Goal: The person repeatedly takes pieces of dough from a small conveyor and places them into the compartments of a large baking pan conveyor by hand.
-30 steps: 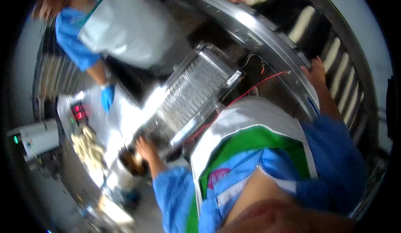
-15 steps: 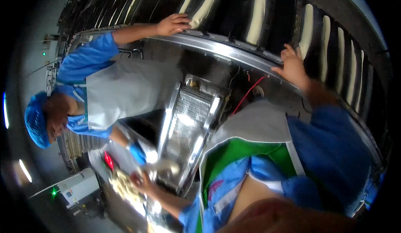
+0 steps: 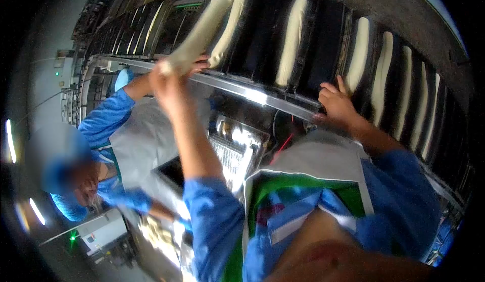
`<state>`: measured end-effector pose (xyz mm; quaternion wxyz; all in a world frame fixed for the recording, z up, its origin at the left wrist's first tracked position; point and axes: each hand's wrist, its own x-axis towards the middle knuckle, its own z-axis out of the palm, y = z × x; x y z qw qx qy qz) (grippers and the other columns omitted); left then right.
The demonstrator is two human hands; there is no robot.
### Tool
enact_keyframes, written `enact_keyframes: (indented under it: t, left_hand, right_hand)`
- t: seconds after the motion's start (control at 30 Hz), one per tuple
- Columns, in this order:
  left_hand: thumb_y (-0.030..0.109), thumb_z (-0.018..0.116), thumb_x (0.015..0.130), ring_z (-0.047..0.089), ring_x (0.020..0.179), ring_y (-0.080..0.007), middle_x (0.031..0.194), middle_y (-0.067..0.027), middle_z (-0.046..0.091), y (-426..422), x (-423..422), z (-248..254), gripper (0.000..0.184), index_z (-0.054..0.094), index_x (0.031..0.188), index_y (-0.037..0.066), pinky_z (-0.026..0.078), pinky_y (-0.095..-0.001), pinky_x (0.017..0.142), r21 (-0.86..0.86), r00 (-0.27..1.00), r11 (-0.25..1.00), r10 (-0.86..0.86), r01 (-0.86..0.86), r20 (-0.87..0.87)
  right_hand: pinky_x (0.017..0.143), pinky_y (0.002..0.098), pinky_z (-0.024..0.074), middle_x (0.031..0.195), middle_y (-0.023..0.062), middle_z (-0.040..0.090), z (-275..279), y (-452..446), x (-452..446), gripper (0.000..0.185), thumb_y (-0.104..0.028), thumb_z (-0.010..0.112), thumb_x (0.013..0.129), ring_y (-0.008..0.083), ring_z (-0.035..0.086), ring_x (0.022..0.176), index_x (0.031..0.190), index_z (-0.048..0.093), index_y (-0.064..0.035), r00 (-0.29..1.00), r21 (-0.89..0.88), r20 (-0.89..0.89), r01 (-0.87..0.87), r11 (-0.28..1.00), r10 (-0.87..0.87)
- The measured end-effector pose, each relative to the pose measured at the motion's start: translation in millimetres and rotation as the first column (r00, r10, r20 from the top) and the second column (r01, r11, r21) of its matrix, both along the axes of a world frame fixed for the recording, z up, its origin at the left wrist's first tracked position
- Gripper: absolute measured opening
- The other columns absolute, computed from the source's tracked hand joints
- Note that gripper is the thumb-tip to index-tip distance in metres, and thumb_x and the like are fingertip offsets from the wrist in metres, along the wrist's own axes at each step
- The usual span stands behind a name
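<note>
My left hand [image 3: 172,87] is closed around the lower end of a long pale dough strip [image 3: 202,32], which is raised at a slant over the black trays [image 3: 262,34]. Beyond it, another dough strip [image 3: 230,29] lies in a tray groove. My right hand [image 3: 337,103] rests at the trays' near edge with its fingers apart, holding nothing. Close to its fingertips is the end of a further dough strip [image 3: 358,55]. A co-worker's hand [image 3: 199,65] shows partly behind my left hand.
A metal rail [image 3: 252,94] runs along the trays' near side. To the left stands a co-worker in a grey apron [image 3: 146,130]. Below the rail is a shiny metal conveyor [image 3: 230,153], with a pile of dough pieces [image 3: 159,239] at lower left and a red cable [image 3: 282,148].
My left hand has risen from beside the dough pile at lower left to the trays, bringing a dough strip along. My right hand stays at the tray edge. The co-worker leans lower.
</note>
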<state>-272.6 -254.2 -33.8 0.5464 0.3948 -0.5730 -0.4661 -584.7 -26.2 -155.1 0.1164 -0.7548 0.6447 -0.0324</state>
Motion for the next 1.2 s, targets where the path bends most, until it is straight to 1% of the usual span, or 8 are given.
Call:
enact_keyframes:
  t: [0.03,0.1,0.13,0.23,0.5,0.8,1.1,1.2]
  left_hand:
    - [0.018,0.068,0.077,0.056,0.096,-0.0262,0.108,-0.0129,0.053,-21,-4,-29,0.035,0.054,0.106,0.004,0.049,-0.0331,0.077,0.115,0.971,0.984,-0.159,0.14,0.18]
    - [0.02,0.071,0.072,0.054,0.098,-0.0305,0.106,-0.0153,0.053,-7,-47,-59,0.035,0.057,0.101,0.005,0.047,-0.0375,0.079,-0.089,0.568,0.996,0.081,-0.014,0.819]
    - [0.019,0.073,0.07,0.052,0.1,-0.0329,0.107,-0.0167,0.053,-4,-49,-80,0.038,0.057,0.101,0.004,0.045,-0.0399,0.082,-0.201,0.51,0.98,0.169,0.009,0.844]
    - [0.018,0.074,0.066,0.048,0.106,-0.0357,0.11,-0.0177,0.053,13,-44,-95,0.042,0.058,0.103,0.006,0.04,-0.0432,0.089,-0.262,0.464,0.965,0.219,0.029,0.858]
    - [0.014,0.071,0.07,0.051,0.103,-0.0353,0.111,-0.0154,0.054,62,46,-127,0.031,0.062,0.099,0.007,0.041,-0.0409,0.09,-0.23,0.478,0.971,0.236,-0.071,0.846]
    - [0.01,0.066,0.071,0.053,0.099,-0.0325,0.103,-0.0144,0.057,112,77,-126,0.023,0.062,0.093,0.004,0.042,-0.038,0.086,-0.15,0.551,0.977,0.209,-0.15,0.808]
    - [0.006,0.057,0.076,0.057,0.096,-0.0347,0.106,-0.0142,0.059,18,-46,-107,0.019,0.061,0.095,0.008,0.047,-0.0406,0.081,-0.318,0.634,0.932,0.142,0.172,0.76]
    - [0.014,0.057,0.08,0.058,0.097,-0.0333,0.106,-0.0149,0.06,-19,-83,-132,0.025,0.059,0.105,0.012,0.047,-0.0412,0.083,-0.291,0.518,0.942,0.166,0.169,0.839]
  right_hand:
    - [0.107,0.0598,0.0063,0.104,0.0136,0.056,2,-2,-3,0.065,-0.058,0.059,0.072,0.0293,0.038,0.123,0.096,0.058,0.0023,1.0,0.034,0.03,-0.01,0.999,0.009]
    - [0.108,0.0584,0.0063,0.102,0.0126,0.056,3,-4,-8,0.057,-0.053,0.062,0.073,0.0293,0.039,0.123,0.093,0.058,0.0007,0.995,0.035,0.096,-0.023,0.999,0.019]
    - [0.107,0.0593,0.0079,0.1,0.0114,0.056,-3,-5,-9,0.052,-0.048,0.064,0.07,0.0279,0.041,0.121,0.09,0.059,0.0001,0.993,-0.01,0.11,-0.051,0.999,0.052]
    - [0.108,0.0581,0.011,0.098,0.0096,0.056,9,-12,-9,0.041,-0.036,0.07,0.065,0.0258,0.043,0.117,0.085,0.06,-0.001,0.987,0.023,0.148,-0.073,0.997,0.069]
    - [0.108,0.056,0.0125,0.094,0.0147,0.057,-6,-18,-4,0.057,-0.055,0.052,0.075,0.0306,0.046,0.112,0.086,0.061,0.0006,0.979,-0.125,0.169,-0.097,0.987,0.118]
    - [0.107,0.0518,0.0188,0.097,0.0145,0.058,-1,-27,17,0.058,-0.052,0.064,0.068,0.03,0.047,0.11,0.089,0.062,0.0024,0.998,-0.098,0.046,-0.047,0.994,0.052]
    - [0.107,0.0485,0.0221,0.093,0.0134,0.057,-3,-29,36,0.051,-0.046,0.071,0.065,0.0298,0.05,0.103,0.082,0.063,0.0015,1.0,-0.126,-0.026,0.006,0.992,-0.009]
    - [0.109,0.0473,0.0199,0.092,0.0131,0.057,-9,-26,37,0.051,-0.046,0.07,0.065,0.0291,0.05,0.103,0.081,0.063,0.0015,1.0,-0.131,-0.001,0.0,0.991,0.0]
